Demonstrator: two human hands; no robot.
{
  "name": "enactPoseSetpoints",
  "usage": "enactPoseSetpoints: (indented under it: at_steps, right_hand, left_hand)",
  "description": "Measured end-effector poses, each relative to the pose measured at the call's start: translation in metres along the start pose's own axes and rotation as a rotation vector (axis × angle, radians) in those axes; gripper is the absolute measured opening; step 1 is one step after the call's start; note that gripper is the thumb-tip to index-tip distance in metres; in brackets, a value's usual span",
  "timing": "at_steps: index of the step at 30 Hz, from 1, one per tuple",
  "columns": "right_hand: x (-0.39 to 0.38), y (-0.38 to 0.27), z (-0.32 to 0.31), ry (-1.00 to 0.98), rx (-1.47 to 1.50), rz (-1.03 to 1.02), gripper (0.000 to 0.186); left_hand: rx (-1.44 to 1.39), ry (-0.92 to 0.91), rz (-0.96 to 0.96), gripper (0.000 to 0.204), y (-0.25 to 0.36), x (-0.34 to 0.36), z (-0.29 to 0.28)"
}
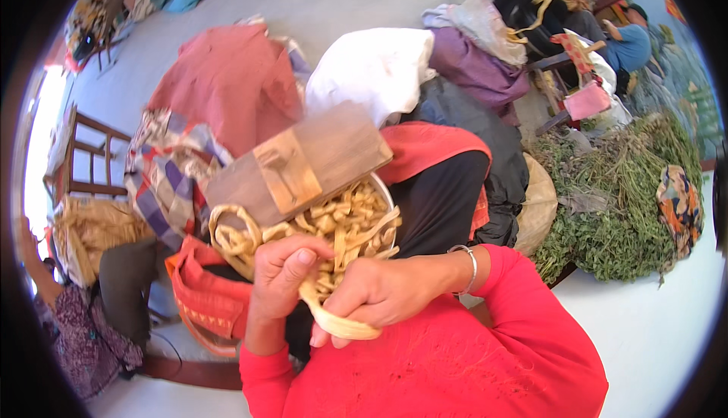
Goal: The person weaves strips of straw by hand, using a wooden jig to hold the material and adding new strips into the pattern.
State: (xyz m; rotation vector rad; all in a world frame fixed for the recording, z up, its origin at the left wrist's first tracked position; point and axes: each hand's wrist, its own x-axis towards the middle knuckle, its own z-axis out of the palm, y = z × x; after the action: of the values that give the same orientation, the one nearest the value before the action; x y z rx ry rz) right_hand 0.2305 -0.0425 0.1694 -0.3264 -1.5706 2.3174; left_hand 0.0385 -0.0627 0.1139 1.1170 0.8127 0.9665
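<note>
My right hand (pixel 387 285), with a silver bangle at the wrist, is closed on a pale yellow root-like strip (pixel 341 324), whose curved end sticks out below the fingers. Close beside it, my left hand (pixel 282 270) is curled with the thumb up, at the strip's upper end; its inner fingers are partly hidden. Behind both hands a pale-rimmed basin (pixel 388 194) holds many short tan pieces (pixel 353 225). Across the basin lies a wooden board (pixel 345 145) with a lighter block (pixel 288 172) fixed on it. A looped tan strip (pixel 235 237) rests at the basin's left side.
Cloth-covered bundles, one dusty red (pixel 231 84) and one white (pixel 371 65), stand ahead. Green plant stalks (pixel 622 206) are heaped at the right. At the left are a wooden chair (pixel 95 149) and another person's dark trouser leg (pixel 125 289). Other people sit at the upper right.
</note>
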Motion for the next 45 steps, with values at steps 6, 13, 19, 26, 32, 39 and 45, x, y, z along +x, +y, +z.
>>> enactPoseSetpoints:
  at_steps: [6,13,19,26,32,39,45]
  right_hand:
    - [0.026,0.061,-0.047,0.888,-0.616,-0.303,0.024]
    - [0.033,0.095,-0.082,0.932,-1.508,-0.302,0.017]
    - [0.008,0.125,-0.092,0.795,-1.097,-0.011,0.017]
    - [0.006,0.139,-0.071,0.688,0.305,0.235,0.027]
    - [0.011,0.142,-0.073,0.657,0.291,0.048,0.012]
    - [0.017,0.131,-0.066,0.893,-0.780,-0.232,0.006]
    - [0.027,0.118,-0.082,1.031,-0.716,-0.292,0.004]
  left_hand:
    - [0.139,0.172,0.118,0.037,-0.018,0.027,0.028]
    - [-0.448,0.126,-0.257,0.017,-0.079,0.039,-0.002]
    - [0.792,0.318,0.199,0.006,-0.099,0.028,0.001]
    - [1.136,0.413,0.472,0.024,-0.112,0.021,0.006]
    - [0.842,0.353,0.280,0.022,-0.078,0.023,0.018]
    - [0.327,0.401,0.017,0.018,-0.109,0.042,0.000]
    - [-0.427,0.485,-0.413,0.022,-0.094,0.026,0.020]
